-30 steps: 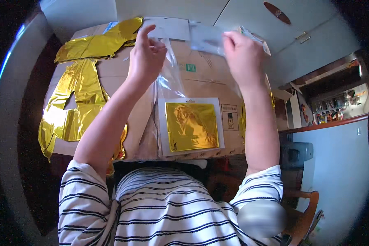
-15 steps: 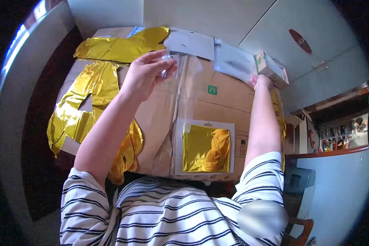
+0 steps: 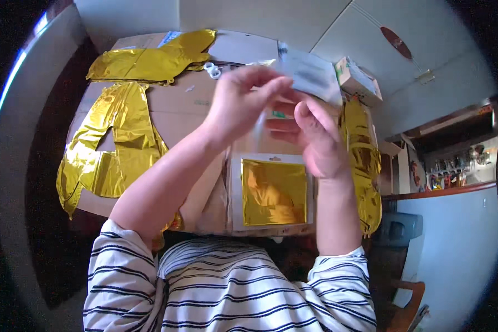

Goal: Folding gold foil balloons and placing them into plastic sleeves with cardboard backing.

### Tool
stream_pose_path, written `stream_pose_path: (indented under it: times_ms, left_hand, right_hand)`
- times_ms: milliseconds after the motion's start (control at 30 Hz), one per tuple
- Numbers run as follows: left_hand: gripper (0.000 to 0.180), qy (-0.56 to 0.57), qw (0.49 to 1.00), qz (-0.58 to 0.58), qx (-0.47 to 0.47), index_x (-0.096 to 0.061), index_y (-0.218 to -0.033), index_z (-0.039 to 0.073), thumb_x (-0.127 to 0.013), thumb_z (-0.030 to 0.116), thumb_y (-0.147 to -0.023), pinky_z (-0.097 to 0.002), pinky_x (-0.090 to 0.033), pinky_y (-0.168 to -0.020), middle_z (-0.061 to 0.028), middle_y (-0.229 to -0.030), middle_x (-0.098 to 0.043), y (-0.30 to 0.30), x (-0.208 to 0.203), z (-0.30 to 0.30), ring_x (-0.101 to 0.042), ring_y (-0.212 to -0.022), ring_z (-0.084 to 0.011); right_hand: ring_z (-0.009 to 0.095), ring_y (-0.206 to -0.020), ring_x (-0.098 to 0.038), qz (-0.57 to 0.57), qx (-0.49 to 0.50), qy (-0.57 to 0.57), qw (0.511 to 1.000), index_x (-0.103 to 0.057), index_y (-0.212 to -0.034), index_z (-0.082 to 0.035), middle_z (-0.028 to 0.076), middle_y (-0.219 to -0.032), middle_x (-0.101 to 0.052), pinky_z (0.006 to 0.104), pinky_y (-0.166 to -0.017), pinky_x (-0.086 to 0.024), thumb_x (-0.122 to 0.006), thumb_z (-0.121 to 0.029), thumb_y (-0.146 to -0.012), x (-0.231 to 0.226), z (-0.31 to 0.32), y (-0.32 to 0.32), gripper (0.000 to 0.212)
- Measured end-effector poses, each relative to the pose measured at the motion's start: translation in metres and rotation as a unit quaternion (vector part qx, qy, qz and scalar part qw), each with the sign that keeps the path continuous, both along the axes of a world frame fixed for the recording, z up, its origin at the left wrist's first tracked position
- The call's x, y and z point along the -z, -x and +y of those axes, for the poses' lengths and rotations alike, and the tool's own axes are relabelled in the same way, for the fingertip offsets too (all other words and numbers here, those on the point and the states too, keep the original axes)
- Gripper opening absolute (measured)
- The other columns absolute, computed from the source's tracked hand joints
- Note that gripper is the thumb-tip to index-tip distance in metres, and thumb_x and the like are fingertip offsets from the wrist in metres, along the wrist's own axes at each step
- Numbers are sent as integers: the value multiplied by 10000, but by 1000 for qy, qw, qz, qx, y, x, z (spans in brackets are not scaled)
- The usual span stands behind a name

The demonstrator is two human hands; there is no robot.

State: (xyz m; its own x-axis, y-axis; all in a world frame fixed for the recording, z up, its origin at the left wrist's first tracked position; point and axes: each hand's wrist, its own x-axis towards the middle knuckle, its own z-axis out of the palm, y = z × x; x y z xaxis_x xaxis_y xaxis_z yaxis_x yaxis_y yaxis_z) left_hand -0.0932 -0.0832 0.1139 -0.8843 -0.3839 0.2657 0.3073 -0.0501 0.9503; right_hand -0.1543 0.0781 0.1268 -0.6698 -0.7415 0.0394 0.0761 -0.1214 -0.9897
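Note:
Over the middle of a cardboard-covered table, my left hand (image 3: 246, 99) is pinched, with a blurred strip of clear plastic film (image 3: 258, 133) hanging below it. My right hand (image 3: 318, 138) is right beside it, palm turned inward and fingers apart; nothing shows in its grip. Below the hands lies a folded gold foil balloon (image 3: 274, 192) on a white backing card (image 3: 236, 193). A flat gold foil balloon shaped like a letter A (image 3: 130, 116) is spread to the left of my left forearm.
Another gold foil balloon (image 3: 149, 62) lies along the far left edge. More gold foil (image 3: 362, 166) lies right of my right forearm. A small box (image 3: 358, 80) and a clear bag (image 3: 310, 69) sit at the far right. Small white rings (image 3: 211, 69) lie behind my left hand.
My right hand has come from the box at the far right back to the middle. My left hand has moved right to meet it. The view has shifted slightly.

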Motion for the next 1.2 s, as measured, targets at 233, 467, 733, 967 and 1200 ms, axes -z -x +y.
stream_pose_path:
  times_ms: [233, 467, 733, 967, 1200]
  left_hand:
    - [378, 138, 978, 37, 149, -534, -1337, -26, -593, 160, -1013, -319, -475, -1010, -96, -1226, -648, -14, 7, 23, -605, -1134, -155]
    - [408, 357, 933, -29, 30, -625, -1228, -15, -755, 164, -885, -364, -541, -926, -122, -1177, -684, -12, 23, 12, -658, -1104, -198]
    - [281, 256, 949, -119, 144, -713, -1058, -18, -715, 231, -925, -320, -565, -783, -98, -947, -749, 3, 52, 6, -682, -839, -139]
    - [239, 473, 879, -15, 59, -690, -1063, 36, -694, 153, -855, -393, -573, -717, -162, -939, -708, 9, 70, 15, -719, -804, -279]
    - [82, 551, 820, 114, -102, -565, -813, 59, -607, 128, -811, -480, -540, -687, -110, -765, -617, 11, 27, 36, -661, -722, -335]
  right_hand:
    - [213, -951, -701, -97, 75, 105, 987, -618, -1173, -32, 87, -1015, -712, 417, -881, -574, -607, -333, -987, 16, 19, -3, 354]
    - [225, -952, -704, -132, 120, 106, 978, -667, -1115, -33, 126, -1055, -720, 371, -844, -564, -609, -244, -989, 62, 39, 0, 253]
    - [154, -739, -685, -85, 170, 9, 982, -681, -1038, -33, 61, -866, -715, 293, -678, -551, -763, -178, -885, 77, 59, -1, 227]
    - [117, -706, -655, -20, 189, -19, 982, -661, -1060, -16, 42, -854, -698, 245, -640, -528, -734, -78, -883, 81, 82, 0, 201]
    - [117, -670, -635, -7, 231, 56, 971, -630, -1119, -32, 38, -872, -676, 252, -580, -488, -723, -86, -896, 72, 96, 5, 248]
